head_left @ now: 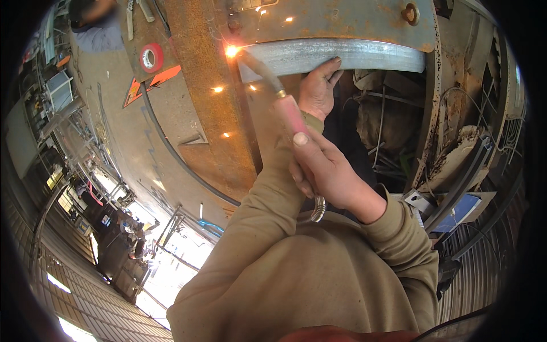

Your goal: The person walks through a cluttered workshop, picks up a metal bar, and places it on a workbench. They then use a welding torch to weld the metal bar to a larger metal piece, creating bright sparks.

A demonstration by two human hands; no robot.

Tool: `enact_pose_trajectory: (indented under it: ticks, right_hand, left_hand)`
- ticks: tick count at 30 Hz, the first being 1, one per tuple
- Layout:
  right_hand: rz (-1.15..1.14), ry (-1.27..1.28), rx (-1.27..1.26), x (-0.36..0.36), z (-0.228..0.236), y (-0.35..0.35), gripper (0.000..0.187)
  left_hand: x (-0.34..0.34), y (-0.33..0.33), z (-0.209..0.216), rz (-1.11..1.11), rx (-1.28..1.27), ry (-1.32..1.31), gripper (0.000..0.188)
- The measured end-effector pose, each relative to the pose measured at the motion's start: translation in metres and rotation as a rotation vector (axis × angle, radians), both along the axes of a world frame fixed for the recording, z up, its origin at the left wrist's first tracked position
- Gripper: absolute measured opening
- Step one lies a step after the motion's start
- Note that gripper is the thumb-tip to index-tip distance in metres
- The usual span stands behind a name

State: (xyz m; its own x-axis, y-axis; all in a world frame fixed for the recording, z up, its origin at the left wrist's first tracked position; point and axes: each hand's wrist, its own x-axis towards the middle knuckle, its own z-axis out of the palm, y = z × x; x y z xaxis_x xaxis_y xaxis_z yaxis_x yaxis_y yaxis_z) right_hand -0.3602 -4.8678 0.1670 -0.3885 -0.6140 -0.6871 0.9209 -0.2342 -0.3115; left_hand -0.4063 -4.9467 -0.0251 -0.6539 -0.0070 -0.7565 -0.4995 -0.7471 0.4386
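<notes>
My right hand (333,171) is closed around the pinkish-red handle of a welding torch (292,114), thumb along its top. The torch's bent neck reaches up and left to a bright glow (232,51), where the left end of a silvery metal bar (336,54) meets a rusty steel beam (211,97). A coiled spring sleeve (319,209) hangs from the handle below my hand. Under my right hand my left forearm crosses, and my left hand (319,91) holds the bar's near edge, fingertips on its face. Sparks fly around the glow.
Above the bar lies a rusty plate (342,23) with a ring on it. A red tape roll (151,57), an orange-red strip (165,77) and a black cable (171,154) lie left of the beam. A person (99,34) is at top left. Scrap fills the frame at right.
</notes>
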Motion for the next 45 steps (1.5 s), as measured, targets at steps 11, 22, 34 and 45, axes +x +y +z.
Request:
enact_pose_trajectory:
  ticks: [11,22,34,45]
  right_hand:
    - [0.041,-0.094,-0.033,0.031,0.001,0.022,0.06]
    - [0.082,-0.067,-0.043,0.034,0.0,0.015,0.06]
    - [0.124,-0.064,-0.042,0.037,0.0,0.016,0.067]
    - [0.157,0.027,0.072,0.039,0.004,0.012,0.065]
  left_hand:
    - [0.002,0.0,-0.004,0.012,-0.004,0.017,0.022]
    - [0.002,-0.001,-0.004,0.002,0.003,0.01,0.021]
    - [0.002,-0.002,-0.003,0.011,0.015,0.031,0.022]
    - [-0.001,0.001,0.003,0.021,-0.031,-0.002,0.03]
